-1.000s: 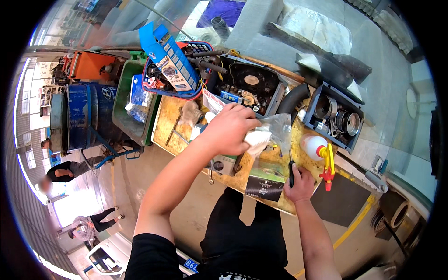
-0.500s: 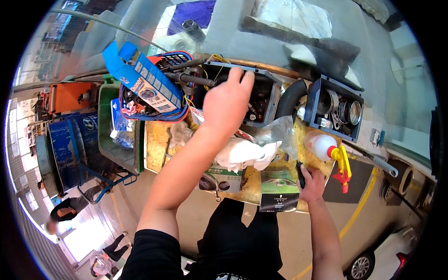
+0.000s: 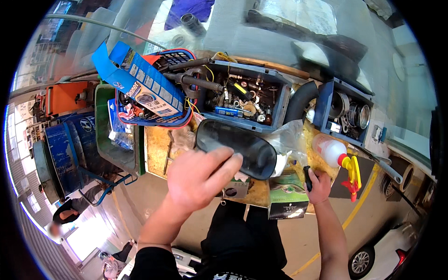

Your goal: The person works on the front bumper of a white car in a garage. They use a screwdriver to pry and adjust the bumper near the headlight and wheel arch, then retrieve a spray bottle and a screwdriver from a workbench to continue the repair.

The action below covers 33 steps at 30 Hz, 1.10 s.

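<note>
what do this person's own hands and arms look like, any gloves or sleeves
The left hand and right hand are bare: no gloves, and no watch or bracelet shows at either wrist. A black sleeve, plain where visible, covers the left upper arm; the right sleeve is out of view.

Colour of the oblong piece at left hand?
Oblong piece: black; shows best in head view.

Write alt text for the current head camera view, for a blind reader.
A person's left hand holds a black oblong lid-like piece above a cluttered yellow workbench; the right hand grips a black handle beside a green and black box. Beyond sits a blue bin of metal parts, with a spray bottle at right.
</note>
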{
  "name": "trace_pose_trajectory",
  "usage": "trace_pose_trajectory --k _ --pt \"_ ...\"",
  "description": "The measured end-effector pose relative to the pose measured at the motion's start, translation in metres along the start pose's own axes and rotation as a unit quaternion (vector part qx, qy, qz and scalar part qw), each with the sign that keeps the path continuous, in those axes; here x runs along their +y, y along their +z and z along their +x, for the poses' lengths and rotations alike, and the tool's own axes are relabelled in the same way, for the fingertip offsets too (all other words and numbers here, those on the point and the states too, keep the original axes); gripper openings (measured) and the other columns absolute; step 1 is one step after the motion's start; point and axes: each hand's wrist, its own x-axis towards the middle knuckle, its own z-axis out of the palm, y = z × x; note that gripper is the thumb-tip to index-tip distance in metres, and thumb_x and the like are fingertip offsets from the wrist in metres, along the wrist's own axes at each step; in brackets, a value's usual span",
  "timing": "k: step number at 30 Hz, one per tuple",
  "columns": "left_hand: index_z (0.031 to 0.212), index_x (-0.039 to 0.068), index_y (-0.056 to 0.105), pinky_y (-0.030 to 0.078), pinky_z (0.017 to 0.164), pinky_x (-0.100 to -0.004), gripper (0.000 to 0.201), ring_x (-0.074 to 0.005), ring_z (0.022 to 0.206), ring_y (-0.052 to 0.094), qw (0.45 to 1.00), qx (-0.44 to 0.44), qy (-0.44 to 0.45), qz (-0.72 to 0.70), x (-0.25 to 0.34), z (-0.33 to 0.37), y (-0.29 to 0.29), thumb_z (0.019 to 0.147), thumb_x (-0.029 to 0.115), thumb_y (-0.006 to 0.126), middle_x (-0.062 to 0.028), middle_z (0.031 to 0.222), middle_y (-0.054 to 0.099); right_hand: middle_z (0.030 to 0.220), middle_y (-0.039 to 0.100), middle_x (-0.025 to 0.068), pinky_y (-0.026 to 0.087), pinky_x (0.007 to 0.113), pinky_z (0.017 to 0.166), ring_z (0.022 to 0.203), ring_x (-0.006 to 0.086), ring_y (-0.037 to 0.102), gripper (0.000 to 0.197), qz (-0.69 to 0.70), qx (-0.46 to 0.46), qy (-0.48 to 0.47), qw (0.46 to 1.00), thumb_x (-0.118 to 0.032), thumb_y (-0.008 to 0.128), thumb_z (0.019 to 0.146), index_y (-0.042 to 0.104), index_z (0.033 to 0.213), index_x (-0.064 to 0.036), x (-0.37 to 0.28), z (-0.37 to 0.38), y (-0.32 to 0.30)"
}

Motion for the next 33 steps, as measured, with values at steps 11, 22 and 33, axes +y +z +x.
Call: trace_pose_trajectory --k 11,22,33 --pt "0.101 0.014 0.078 0.041 0.053 -0.0295 0.032 -0.0164 0.062 0.057 0.993 -0.009 -0.116 -0.005 0.018 -0.032 -0.016 0.071 0.006 0.070 -0.0024 0.095 0.071 0.101 0.060 0.0158 0.049 0.045 0.076 0.087 0.0343 0.059 0.065 0.010 -0.008 0.002 1.000 -0.017 0.076 0.067 0.065 0.132 -0.0128 0.006 -0.009 0.005" --pt "0.106 0.011 0.074 0.048 0.060 -0.0326 0.032 -0.0201 0.073 0.065 0.993 0.008 -0.111 0.043 -0.029 -0.035 -0.009 0.075 0.007 0.067 -0.0022 0.099 0.069 0.099 0.063 0.0208 0.049 0.037 0.070 0.077 0.0303 0.060 0.048 0.210 -0.024 0.111 0.971 -0.008 0.061 0.084 0.061 0.131 0.0028 -0.024 0.007 -0.049" --pt "0.117 0.004 0.070 0.054 0.081 -0.0339 0.046 -0.0306 0.098 0.066 0.938 0.023 -0.331 -0.097 -0.056 -0.080 0.020 0.077 -0.018 0.061 -0.0143 0.118 0.064 0.116 0.062 0.0226 0.050 0.033 0.070 0.077 0.0205 0.059 0.047 0.271 0.039 0.192 0.942 -0.018 0.058 0.094 0.054 0.133 0.0089 -0.086 0.008 -0.133"
